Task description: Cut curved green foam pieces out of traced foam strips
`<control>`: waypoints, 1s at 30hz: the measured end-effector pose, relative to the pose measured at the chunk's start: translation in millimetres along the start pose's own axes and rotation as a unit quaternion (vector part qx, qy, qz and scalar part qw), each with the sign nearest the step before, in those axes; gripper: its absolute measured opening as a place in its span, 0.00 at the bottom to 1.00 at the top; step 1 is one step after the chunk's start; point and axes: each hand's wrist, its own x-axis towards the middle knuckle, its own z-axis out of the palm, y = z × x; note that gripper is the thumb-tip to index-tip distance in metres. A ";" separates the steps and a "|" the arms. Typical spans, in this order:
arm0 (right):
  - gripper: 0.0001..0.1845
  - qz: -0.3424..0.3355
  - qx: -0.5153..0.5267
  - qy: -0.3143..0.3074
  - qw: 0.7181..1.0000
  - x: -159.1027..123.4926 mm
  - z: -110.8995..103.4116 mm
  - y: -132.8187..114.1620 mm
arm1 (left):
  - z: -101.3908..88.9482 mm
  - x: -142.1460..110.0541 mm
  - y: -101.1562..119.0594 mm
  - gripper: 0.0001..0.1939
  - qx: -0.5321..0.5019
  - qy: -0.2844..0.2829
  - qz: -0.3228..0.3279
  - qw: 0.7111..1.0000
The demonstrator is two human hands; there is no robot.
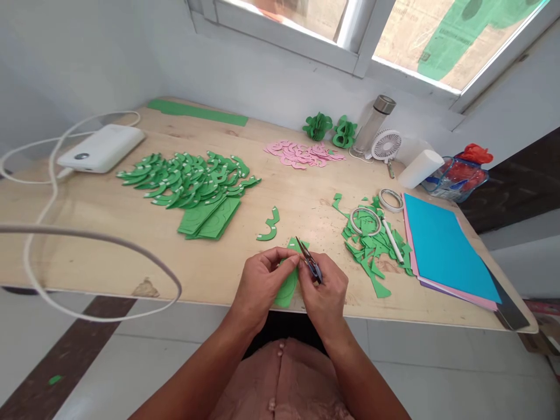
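Note:
My left hand (261,284) pinches a green paper piece (286,291) with a curved outline drawn on it, close to the table's front edge. Small scissors (311,265) rest in my right hand (327,291), their blades pointing up and away from me. The right thumb and fingertips meet the left ones at the paper; whether they grip it too, I cannot tell. Just beyond my hands lies a curved green cut-out (272,226) with white tabs. To the left are a heap of similar green cut-outs (184,178) and a stack of green paper rectangles (209,219).
Green scraps (370,248), tape rolls (391,200) and a white pen (392,240) lie at right, beside coloured sheets (450,251). Behind are pink cut-outs (301,154), green paper shapes (317,126), a bottle (371,125) and a fan (385,144). A white cable (55,175) loops at left.

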 end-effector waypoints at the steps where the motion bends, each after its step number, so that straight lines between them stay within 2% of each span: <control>1: 0.08 -0.002 -0.003 0.001 1.000 0.0 0.3 0.1 | 0.2 0.0 -0.1 0.08 0.003 -0.001 0.003 1.000; 5: 0.08 0.034 0.006 0.005 0.999 0.6 1.2 -0.2 | -0.4 0.3 0.3 0.09 0.012 -0.011 0.010 1.000; 8: 0.08 0.139 0.059 0.005 0.989 2.6 0.4 -0.9 | -2.9 0.3 -0.6 0.10 0.016 -0.010 0.014 1.000; 11: 0.09 0.264 0.164 0.019 0.950 4.0 -2.1 -2.4 | -6.0 -0.2 -2.7 0.11 0.035 0.020 0.028 0.999; 14: 0.10 0.332 0.246 0.004 0.911 1.9 -4.6 -5.2 | -8.0 -0.1 -3.8 0.11 0.065 0.046 0.071 0.994; 17: 0.09 0.348 0.276 -0.027 0.895 -2.2 -5.3 -8.2 | -8.2 0.9 -3.5 0.12 0.081 0.057 0.101 0.990; 23: 0.07 0.343 0.307 -0.054 0.886 -5.8 -1.3 -9.1 | -7.6 3.5 -2.7 0.13 0.096 0.046 0.119 0.987; 27: 0.07 0.355 0.298 -0.039 0.885 -5.9 2.4 -6.5 | -5.1 1.7 -2.6 0.12 0.091 0.029 0.124 0.988; 30: 0.09 0.366 0.292 -0.015 0.883 -5.4 4.8 -4.6 | -2.8 -2.8 -4.9 0.21 0.037 0.032 0.144 0.988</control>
